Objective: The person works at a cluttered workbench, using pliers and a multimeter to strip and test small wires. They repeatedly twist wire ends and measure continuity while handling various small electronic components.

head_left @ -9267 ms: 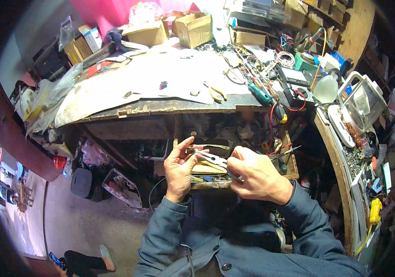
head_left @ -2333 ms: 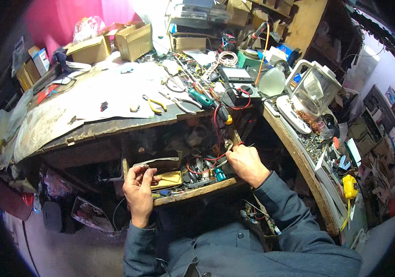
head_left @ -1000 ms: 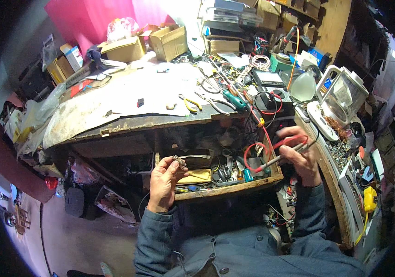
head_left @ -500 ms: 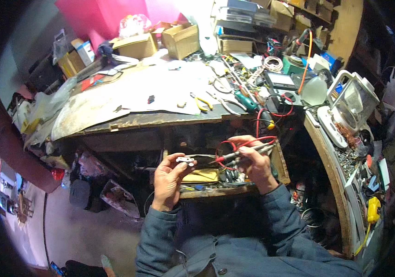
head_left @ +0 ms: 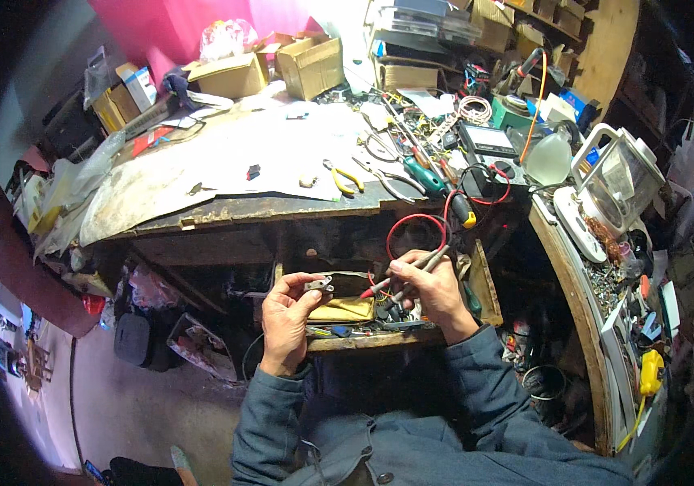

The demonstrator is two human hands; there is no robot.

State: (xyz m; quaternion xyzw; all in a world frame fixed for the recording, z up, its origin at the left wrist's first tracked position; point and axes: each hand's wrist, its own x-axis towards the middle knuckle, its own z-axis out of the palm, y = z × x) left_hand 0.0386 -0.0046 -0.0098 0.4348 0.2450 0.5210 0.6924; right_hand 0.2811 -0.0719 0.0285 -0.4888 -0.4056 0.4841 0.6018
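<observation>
My left hand (head_left: pixel 284 328) pinches a small pale part (head_left: pixel 318 285) with metal-looking ends between thumb and fingers; its exact kind is too small to tell. My right hand (head_left: pixel 437 293) is closed around a pair of test probes (head_left: pixel 381 287), one with a red tip. Those tips point left toward the part, apart from it by a short gap. A red lead (head_left: pixel 392 231) loops up from the probes toward a dark multimeter (head_left: pixel 486 139) on the bench. Both hands are above an open drawer (head_left: pixel 367 343) holding a yellow packet (head_left: pixel 342 310) and loose tools.
On the bench (head_left: pixel 201 182) lie yellow-handled pliers (head_left: pixel 343 178), more pliers (head_left: pixel 395 185) and a green-handled tool (head_left: pixel 424 175). Cardboard boxes (head_left: pixel 310 66) stand at the back. A clear jug (head_left: pixel 618 182) is on the cluttered right-hand bench, and a bin (head_left: pixel 205 348) sits on the floor at left.
My right hand has moved slightly left and down, bringing the probe tips lower and a little nearer the part. My left hand has turned the part. The whole view has shifted a little.
</observation>
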